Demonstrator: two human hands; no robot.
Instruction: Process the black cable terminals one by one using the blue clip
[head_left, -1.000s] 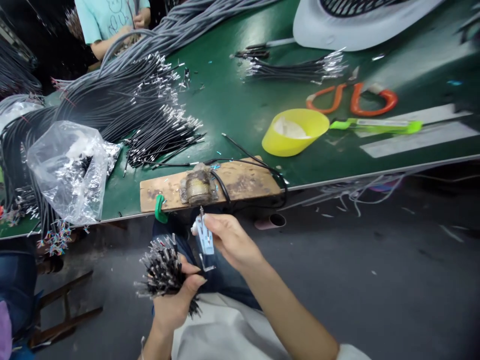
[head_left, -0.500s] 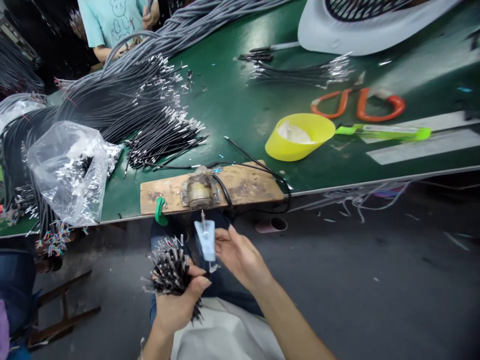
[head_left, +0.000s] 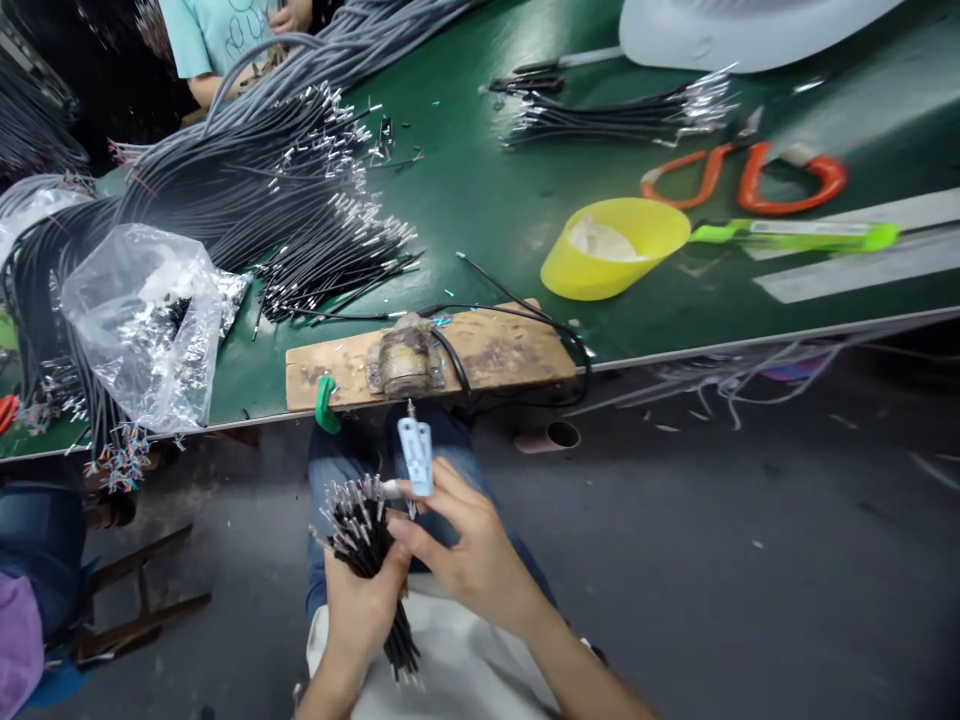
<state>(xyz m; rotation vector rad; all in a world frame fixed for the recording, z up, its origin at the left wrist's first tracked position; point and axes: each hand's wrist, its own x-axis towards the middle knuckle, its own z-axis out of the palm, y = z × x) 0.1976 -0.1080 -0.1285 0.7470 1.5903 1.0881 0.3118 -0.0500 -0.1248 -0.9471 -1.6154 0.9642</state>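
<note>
My left hand [head_left: 364, 605] is closed around a bundle of short black cables [head_left: 365, 545], their silvery stripped ends fanned upward and their lower ends hanging below my fist. My right hand [head_left: 469, 545] is beside it, thumb and index finger apart at the bundle's right edge; a white covering shows at the index fingertip. Just above these fingers, a pale blue clip [head_left: 417, 455] sits on the thin shaft of a small motor [head_left: 406, 362], partly in front of my fingers. The motor is fixed to a wooden board [head_left: 510, 350] at the table edge.
A green clamp [head_left: 326, 405] grips the board. Behind lie piled black cables [head_left: 337, 265] and a plastic bag [head_left: 142, 330]. To the right are a yellow cup [head_left: 619, 255], a green cutter knife [head_left: 817, 236] and orange-handled scissors [head_left: 795, 185]. A co-worker's arm [head_left: 210, 88] is across the table.
My right hand has moved left to the cable bundle, and the clip has turned on its shaft. The bundle in my left hand stands more upright. The camera view has shifted slightly.
</note>
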